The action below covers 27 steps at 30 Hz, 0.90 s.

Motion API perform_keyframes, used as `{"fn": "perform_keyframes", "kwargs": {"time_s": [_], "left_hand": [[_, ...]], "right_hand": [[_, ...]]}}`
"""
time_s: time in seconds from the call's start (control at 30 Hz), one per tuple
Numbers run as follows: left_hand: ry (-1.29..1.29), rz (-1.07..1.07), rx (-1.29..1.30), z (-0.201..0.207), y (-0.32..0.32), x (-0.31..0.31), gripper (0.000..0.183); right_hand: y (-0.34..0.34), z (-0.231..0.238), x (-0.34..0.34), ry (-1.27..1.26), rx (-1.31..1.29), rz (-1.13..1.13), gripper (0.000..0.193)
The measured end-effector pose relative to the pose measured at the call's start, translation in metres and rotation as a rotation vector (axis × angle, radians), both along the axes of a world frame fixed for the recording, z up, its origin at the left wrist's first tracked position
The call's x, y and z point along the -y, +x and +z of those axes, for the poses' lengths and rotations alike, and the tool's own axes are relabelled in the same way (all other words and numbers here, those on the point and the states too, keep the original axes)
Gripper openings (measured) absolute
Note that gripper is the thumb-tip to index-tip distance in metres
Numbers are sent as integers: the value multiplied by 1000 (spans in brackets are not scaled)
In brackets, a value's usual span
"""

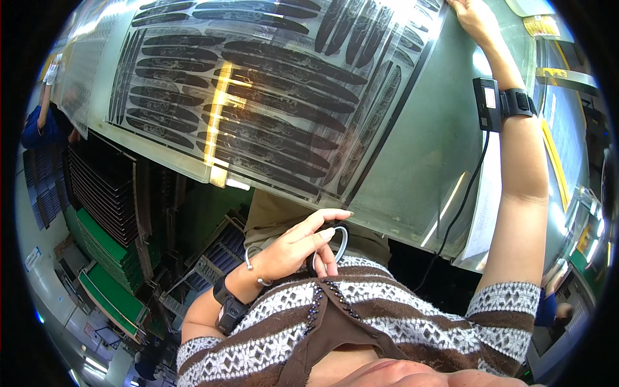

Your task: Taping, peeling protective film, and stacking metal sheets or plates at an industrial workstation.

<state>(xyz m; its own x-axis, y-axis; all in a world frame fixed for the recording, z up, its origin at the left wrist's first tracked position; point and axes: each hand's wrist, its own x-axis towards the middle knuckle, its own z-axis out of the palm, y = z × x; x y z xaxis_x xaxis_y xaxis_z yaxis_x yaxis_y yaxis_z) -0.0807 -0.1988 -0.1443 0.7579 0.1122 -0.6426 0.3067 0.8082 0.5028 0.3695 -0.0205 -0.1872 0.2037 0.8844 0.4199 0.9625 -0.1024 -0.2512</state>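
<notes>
My left hand (300, 248) is close to my chest, below the near edge of the glass-topped table. Its index finger points to the right, while the other fingers curl about a pale, ring-shaped thing (343, 242) whose kind I cannot make out. My right hand (476, 20) reaches to the far right of the table, by the corner of a clear film sheet (412, 77); its fingertips are cut off by the picture's top edge. Dark, long leaf-shaped prints (284, 109) cover the film, which lies on the table (425, 148).
A yellow strip (218, 122) crosses the film near the table's front edge. Racks of stacked dark and green boards (106, 238) stand at lower left. From the device on my right wrist a black cable (461, 213) hangs down. Another person (42, 122) is at far left.
</notes>
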Motion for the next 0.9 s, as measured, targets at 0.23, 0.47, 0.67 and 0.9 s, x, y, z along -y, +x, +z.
{"fn": "perform_keyframes", "kwargs": {"time_s": [0.23,0.47,0.67,0.9], "left_hand": [[-24,0,-2,1,3,-1,45],[-73,17,27,-1,5,0,46],[-25,90,49,-1,-4,11,46],[75,198,-32,10,1,15,50]], "right_hand": [[-5,12,5,-84,8,-54,26],[-11,-1,36,77,202,174,45],[-155,14,140,-139,32,334,45],[-193,29,189,-235,-353,662,30]]}}
